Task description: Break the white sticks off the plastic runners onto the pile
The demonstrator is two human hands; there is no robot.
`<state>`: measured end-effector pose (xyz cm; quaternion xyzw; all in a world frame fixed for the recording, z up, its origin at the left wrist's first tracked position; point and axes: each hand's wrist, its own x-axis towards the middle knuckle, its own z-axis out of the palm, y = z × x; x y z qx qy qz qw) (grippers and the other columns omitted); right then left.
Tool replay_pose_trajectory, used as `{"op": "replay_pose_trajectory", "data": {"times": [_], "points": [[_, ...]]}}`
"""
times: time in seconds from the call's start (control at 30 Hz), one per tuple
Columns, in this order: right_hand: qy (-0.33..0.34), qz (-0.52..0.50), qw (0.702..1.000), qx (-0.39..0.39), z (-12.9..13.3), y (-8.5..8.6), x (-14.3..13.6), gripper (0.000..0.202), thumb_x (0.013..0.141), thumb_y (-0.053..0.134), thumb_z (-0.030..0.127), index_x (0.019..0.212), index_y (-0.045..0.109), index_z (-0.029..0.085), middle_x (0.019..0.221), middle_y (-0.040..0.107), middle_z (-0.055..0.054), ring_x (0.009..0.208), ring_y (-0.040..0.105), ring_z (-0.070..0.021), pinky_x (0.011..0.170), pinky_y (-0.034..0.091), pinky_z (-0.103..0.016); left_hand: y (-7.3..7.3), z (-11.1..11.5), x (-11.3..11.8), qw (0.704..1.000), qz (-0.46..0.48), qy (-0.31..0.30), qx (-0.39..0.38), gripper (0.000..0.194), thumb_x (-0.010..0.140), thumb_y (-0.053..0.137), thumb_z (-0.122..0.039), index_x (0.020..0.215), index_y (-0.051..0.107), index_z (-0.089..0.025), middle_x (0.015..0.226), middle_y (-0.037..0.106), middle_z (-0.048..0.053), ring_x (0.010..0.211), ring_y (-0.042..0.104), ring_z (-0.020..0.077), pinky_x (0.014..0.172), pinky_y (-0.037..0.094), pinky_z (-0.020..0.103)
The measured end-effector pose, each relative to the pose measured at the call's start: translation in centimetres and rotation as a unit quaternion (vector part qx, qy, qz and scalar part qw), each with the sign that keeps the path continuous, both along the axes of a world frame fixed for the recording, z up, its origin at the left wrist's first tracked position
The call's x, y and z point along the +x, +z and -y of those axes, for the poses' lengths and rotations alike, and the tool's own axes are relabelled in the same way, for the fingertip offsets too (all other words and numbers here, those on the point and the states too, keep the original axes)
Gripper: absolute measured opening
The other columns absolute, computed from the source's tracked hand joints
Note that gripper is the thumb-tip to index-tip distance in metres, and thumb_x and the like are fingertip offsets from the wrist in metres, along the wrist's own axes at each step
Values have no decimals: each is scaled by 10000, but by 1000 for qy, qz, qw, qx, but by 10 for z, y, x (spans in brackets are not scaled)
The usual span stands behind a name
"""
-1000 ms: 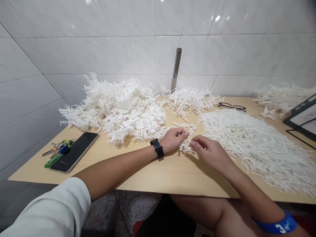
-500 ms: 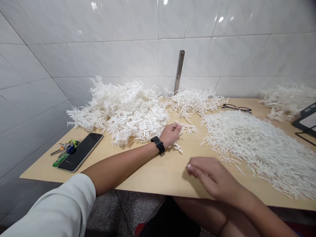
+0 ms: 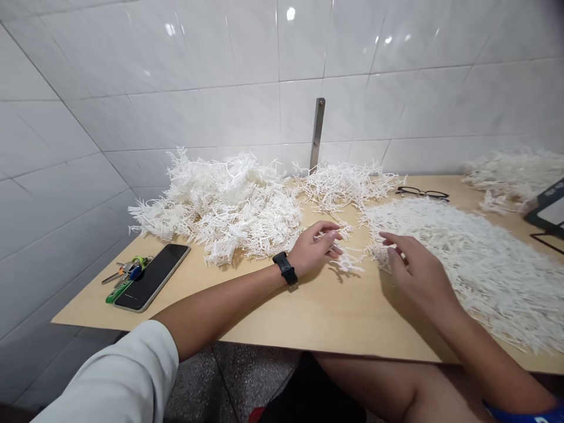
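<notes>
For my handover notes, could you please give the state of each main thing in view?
Left hand: holding a branched white piece
Right hand: fingers parted
Left pile: tangled, heaped
Near right pile: spread low
Phone: face up, screen dark
Keys: bunched beside phone
Black wristband: fastened
Glasses: lying, folding unclear
Metal bar: nearly upright

Glare point(image 3: 291, 13) dots the tiled wall point(image 3: 238, 114); soft shadow point(image 3: 408, 311) lies beneath the right hand point(image 3: 418, 273).
</notes>
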<state>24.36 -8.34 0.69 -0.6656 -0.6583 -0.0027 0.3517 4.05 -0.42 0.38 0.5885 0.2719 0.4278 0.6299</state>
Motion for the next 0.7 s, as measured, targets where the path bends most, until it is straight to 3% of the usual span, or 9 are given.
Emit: {"op": "replay_pose_trajectory", "data": {"times": [0.07, 0.13, 0.2, 0.3, 0.43, 0.57, 0.7], "points": [[34, -83, 996, -14, 3, 2, -15, 351, 914, 456, 388, 1166, 631, 217, 1059, 686, -93, 908, 641, -242, 712, 487, -326, 2, 0, 0, 998, 30, -49, -27, 448, 821, 649, -497, 1091, 561, -151, 1081, 625, 118, 818, 685, 166, 781, 549, 328], [58, -142, 986, -68, 2, 1, -28, 419, 869, 539, 478, 1198, 603, 226, 937, 699, -66, 788, 646, -218, 636, 478, -304, 4, 1, -2, 993, 51, -95, -42, 503, 820, 634, -542, 1143, 567, -163, 1181, 613, 143, 937, 676, 195, 890, 518, 371], [73, -193, 971, -120, -1, 0, -35, 478, 829, 588, 505, 1206, 581, 212, 771, 678, -29, 676, 626, -198, 584, 460, -292, 5, 1, -4, 989, 55, -129, -36, 537, 834, 598, -575, 1197, 568, -180, 1275, 579, 157, 1040, 650, 224, 976, 469, 409], [91, -289, 941, -154, -9, -1, -35, 368, 818, 577, 500, 983, 625, 174, 562, 578, 17, 524, 558, -159, 517, 426, -276, 5, -1, -7, 990, 26, -137, 11, 501, 865, 558, -569, 1208, 589, -205, 1420, 476, 150, 1230, 543, 270, 1047, 408, 431], [43, -387, 917, -80, -18, 1, -25, 305, 744, 656, 477, 827, 613, 187, 567, 584, 13, 485, 534, -133, 475, 430, -260, 2, -9, -10, 990, -35, -109, 82, 383, 931, 503, -454, 1230, 580, -226, 1487, 413, 119, 1364, 404, 266, 1065, 394, 421], [8, -434, 901, -9, -24, 0, -13, 289, 694, 718, 440, 849, 633, 212, 644, 633, 2, 562, 611, -158, 538, 512, -284, -5, -16, -11, 978, -112, -79, 160, 402, 956, 431, -280, 1350, 468, -209, 1341, 569, 137, 1265, 521, 224, 1064, 391, 410], [-18, -426, 904, 38, -29, -1, -2, 232, 713, 706, 409, 828, 655, 214, 667, 631, 4, 571, 620, -152, 559, 541, -294, -9, -17, -14, 936, -233, -15, 262, 554, 882, 421, -112, 1409, 391, -280, 1332, 592, 77, 1192, 566, 231, 1027, 407, 420]]}}
